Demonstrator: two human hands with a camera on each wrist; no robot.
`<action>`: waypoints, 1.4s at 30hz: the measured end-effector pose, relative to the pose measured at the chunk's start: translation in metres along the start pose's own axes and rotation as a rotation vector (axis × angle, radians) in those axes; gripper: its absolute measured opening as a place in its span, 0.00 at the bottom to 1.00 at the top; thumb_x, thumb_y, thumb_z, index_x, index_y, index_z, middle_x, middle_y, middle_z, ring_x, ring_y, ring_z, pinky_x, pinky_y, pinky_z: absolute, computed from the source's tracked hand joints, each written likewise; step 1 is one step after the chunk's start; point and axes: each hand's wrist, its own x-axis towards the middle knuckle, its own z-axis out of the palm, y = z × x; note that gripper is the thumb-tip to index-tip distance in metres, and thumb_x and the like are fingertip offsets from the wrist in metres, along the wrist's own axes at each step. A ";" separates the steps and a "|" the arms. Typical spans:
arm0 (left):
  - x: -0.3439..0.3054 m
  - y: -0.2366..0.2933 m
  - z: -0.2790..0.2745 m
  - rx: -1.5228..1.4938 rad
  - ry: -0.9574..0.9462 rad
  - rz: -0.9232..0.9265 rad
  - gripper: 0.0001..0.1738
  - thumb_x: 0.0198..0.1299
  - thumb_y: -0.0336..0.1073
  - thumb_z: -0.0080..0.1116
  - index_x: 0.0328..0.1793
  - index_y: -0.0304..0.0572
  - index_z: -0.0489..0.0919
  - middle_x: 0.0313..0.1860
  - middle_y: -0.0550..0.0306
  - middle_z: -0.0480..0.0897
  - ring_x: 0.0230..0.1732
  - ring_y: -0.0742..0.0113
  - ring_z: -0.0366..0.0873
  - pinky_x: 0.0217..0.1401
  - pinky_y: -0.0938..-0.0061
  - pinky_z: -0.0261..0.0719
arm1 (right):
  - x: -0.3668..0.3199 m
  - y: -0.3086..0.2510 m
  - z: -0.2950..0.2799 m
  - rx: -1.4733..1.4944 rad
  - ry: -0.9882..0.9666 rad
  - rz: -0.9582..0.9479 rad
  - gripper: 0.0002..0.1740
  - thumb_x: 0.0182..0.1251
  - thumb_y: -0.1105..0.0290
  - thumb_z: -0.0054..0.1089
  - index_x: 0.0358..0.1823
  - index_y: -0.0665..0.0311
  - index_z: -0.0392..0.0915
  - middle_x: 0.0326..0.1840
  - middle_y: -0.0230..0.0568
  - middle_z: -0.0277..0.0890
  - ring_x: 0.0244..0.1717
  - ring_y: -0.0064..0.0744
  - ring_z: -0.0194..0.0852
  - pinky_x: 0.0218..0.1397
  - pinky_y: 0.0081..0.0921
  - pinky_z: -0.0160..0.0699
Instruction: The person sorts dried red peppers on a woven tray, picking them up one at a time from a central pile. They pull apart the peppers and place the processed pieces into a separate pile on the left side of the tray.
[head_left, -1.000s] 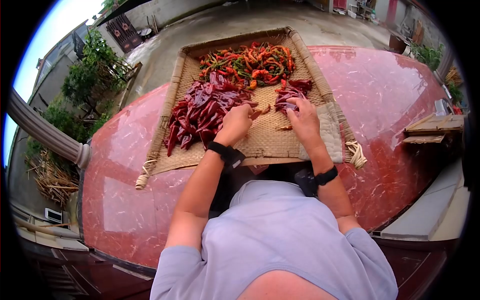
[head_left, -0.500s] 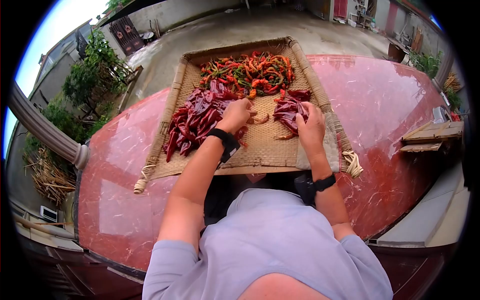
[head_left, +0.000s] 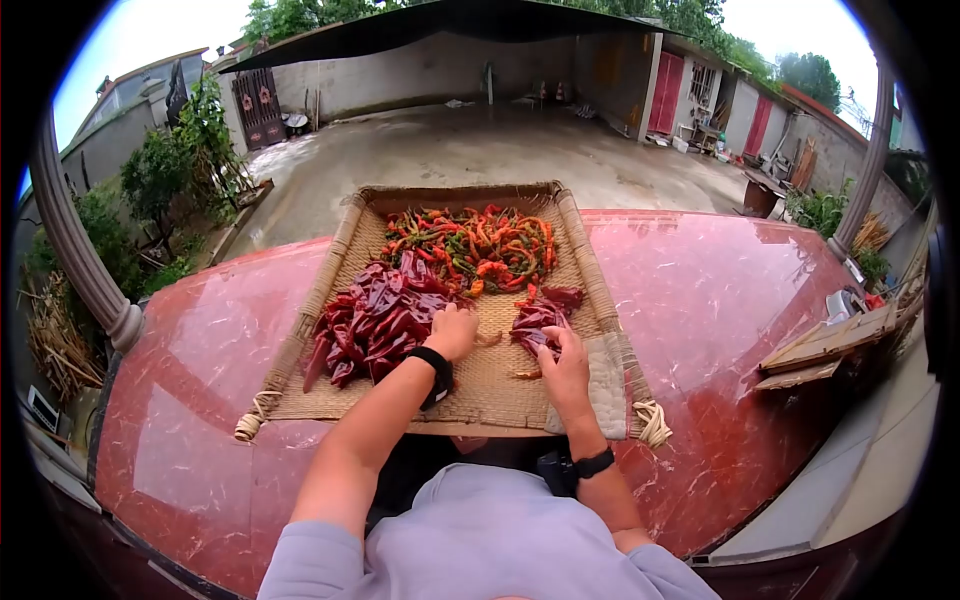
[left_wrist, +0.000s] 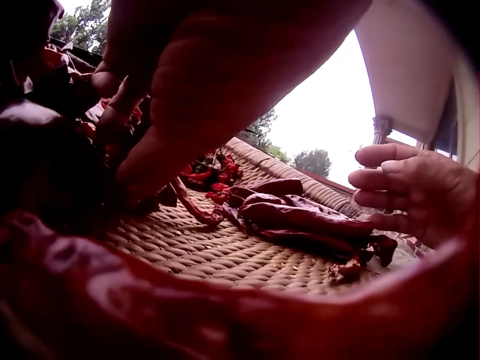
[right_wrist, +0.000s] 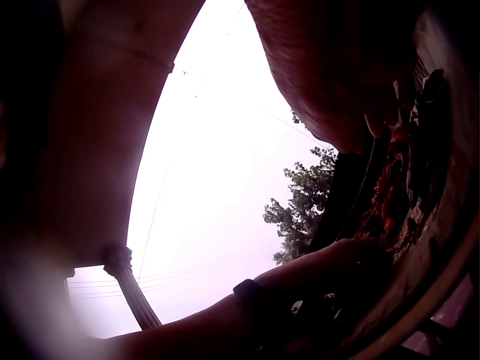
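A woven tray [head_left: 490,400] holds a large heap of dark red dried chilies [head_left: 365,325] on its left. My left hand [head_left: 455,332] reaches down at the right side of this heap, fingers bent; whether it pinches a chili I cannot tell. My right hand [head_left: 567,365] hovers beside a smaller pile of dark red chilies [head_left: 535,322], fingers loosely curved, as the left wrist view shows with the right fingers [left_wrist: 390,180] apart from the chilies. Orange, red and green thin chilies [head_left: 470,245] lie at the far end. A small chili [head_left: 488,340] lies between the piles.
The tray rests on a glossy red marble table [head_left: 700,300]. A pale cloth patch [head_left: 605,390] covers its near right corner. Wooden boards [head_left: 825,355] stand at the right edge, and a column [head_left: 75,220] rises on the left. Beyond lies a concrete yard [head_left: 480,145].
The head view has tilted up, so the tray sits lower in it. My left hand has gone back from the bare middle to the large heap. The right hand stays by the small pile.
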 end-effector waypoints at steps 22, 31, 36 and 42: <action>-0.060 0.042 -0.015 -0.699 0.348 0.079 0.13 0.55 0.34 0.65 0.43 0.40 0.74 0.37 0.42 0.83 0.44 0.39 0.81 0.43 0.52 0.76 | 0.004 -0.025 0.012 0.055 -0.366 -0.027 0.10 0.67 0.69 0.64 0.45 0.65 0.80 0.39 0.42 0.84 0.39 0.33 0.84 0.44 0.29 0.80; -0.053 0.058 -0.003 -0.933 0.708 0.253 0.17 0.57 0.28 0.62 0.53 0.37 0.75 0.48 0.41 0.80 0.55 0.41 0.77 0.49 0.54 0.76 | 0.023 -0.014 -0.011 -0.214 -0.101 0.065 0.11 0.63 0.64 0.66 0.43 0.59 0.80 0.42 0.40 0.82 0.48 0.44 0.77 0.54 0.41 0.74; -0.068 0.027 0.001 -0.403 0.450 0.025 0.11 0.56 0.26 0.59 0.46 0.44 0.81 0.44 0.48 0.77 0.49 0.42 0.74 0.50 0.53 0.76 | 0.018 -0.007 -0.016 -0.268 -0.018 -0.023 0.15 0.63 0.66 0.65 0.51 0.60 0.79 0.52 0.43 0.79 0.57 0.47 0.73 0.63 0.41 0.69; -0.085 -0.017 0.009 -0.081 0.270 0.007 0.14 0.52 0.31 0.63 0.47 0.51 0.84 0.47 0.56 0.77 0.50 0.51 0.74 0.49 0.60 0.77 | 0.011 -0.010 -0.006 -0.219 -0.035 -0.073 0.17 0.61 0.69 0.66 0.52 0.60 0.79 0.55 0.44 0.77 0.58 0.47 0.71 0.63 0.40 0.69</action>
